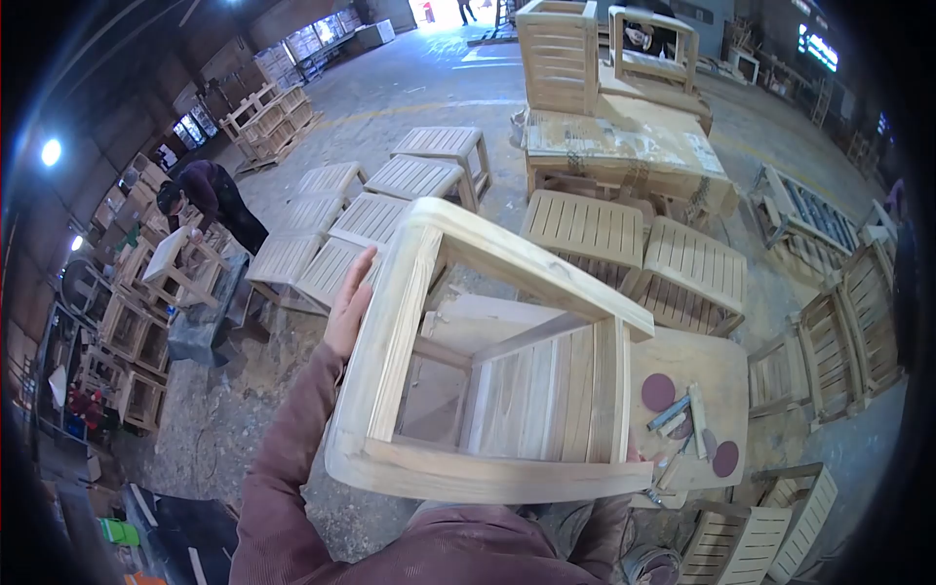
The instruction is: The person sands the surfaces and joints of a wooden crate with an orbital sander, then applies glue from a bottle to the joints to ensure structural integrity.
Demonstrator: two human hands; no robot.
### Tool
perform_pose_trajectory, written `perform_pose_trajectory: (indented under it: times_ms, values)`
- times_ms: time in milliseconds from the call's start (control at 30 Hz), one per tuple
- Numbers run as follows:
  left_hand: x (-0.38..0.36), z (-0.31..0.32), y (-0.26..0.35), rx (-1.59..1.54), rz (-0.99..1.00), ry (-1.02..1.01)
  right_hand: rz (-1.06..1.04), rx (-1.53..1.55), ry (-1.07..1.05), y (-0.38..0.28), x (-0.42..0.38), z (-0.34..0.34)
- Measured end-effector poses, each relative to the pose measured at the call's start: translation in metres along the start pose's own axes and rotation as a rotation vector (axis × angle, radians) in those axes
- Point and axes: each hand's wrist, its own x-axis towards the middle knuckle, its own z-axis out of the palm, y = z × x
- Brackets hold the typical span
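A pale wooden slatted stool [526, 478] is tilted up in front of my chest, its open leg frame towards me and the slats seen through it. My left hand [349, 307] holds its outer left side, fingers long and pressed along the wood. Of my right hand [636, 456] only a small part shows at the stool's right edge, where it grips; the rest is behind the wood. Just beyond lies a work board [717, 366] with round sanding discs [658, 392], a blue-grey tool [669, 413] and wooden strips [697, 421].
Slatted stools [370, 219] stand in rows ahead, with others [585, 226] beside a covered bench [624, 141]. Stacked slatted pieces [848, 302] are at right, more stools [746, 541] at lower right. A person [219, 200] bends over a stool at left.
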Motion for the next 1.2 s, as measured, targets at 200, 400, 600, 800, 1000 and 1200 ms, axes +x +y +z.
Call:
perform_pose_trajectory:
  times_ms: [200,400,600,800,1000,1200]
  values:
    - [0.011,-0.074,-0.104,-0.406,-0.33,-0.044,0.476,-0.804,-0.34,-0.057,0.028,0.02]
    - [0.013,-0.102,-0.08,-0.513,-0.185,-0.05,0.871,-1.405,-0.261,0.011,0.119,0.17]
    - [0.004,-0.122,-0.049,-0.628,-0.085,-0.06,0.666,-0.871,-0.129,0.058,0.117,0.171]
    - [-0.009,-0.135,-0.054,-0.524,-0.157,-0.081,0.473,-1.03,0.132,0.093,0.087,0.233]
    - [-0.021,-0.076,-0.094,-0.888,-0.2,-0.112,0.246,-1.304,0.176,0.085,0.072,0.217]
    - [0.035,-0.053,-0.126,-0.131,-0.142,-0.426,0.552,-1.578,0.279,0.031,0.078,0.231]
